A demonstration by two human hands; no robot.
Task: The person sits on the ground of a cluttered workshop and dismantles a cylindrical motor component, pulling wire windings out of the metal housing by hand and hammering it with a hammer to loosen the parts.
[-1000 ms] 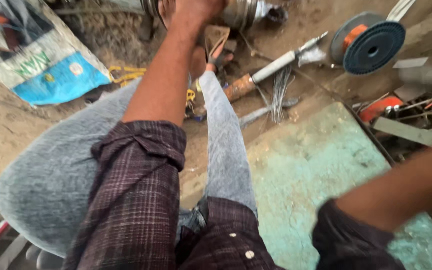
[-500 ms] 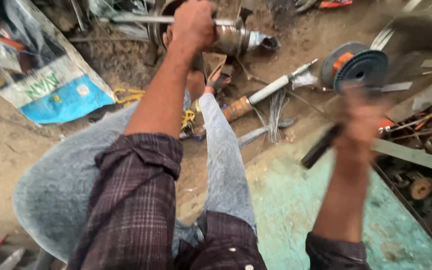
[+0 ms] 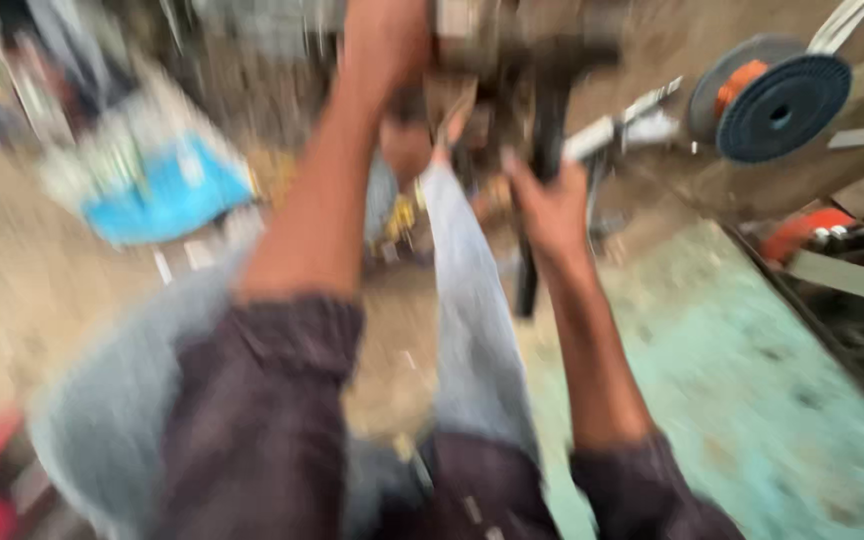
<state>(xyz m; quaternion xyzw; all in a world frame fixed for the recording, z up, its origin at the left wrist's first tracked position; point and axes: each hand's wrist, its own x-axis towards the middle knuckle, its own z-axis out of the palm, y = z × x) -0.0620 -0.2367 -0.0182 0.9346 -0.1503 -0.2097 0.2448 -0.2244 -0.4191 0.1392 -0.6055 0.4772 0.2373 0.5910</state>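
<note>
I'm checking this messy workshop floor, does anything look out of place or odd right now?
Mostly clutter. A blue round disc on an orange-hubbed grinder lies loose on the dirt ground at upper right, beside scattered metal tools. The right hand grips a dark hammer-like handle against a rusty metal part held by the left hand. Blur hides damage.

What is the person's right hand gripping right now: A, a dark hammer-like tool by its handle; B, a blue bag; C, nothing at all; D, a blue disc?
A: the right hand is closed around the dark handle of a hammer-like tool, whose head sits up against the blurred metal part under the left hand; the blue disc lies apart at the right.
</note>
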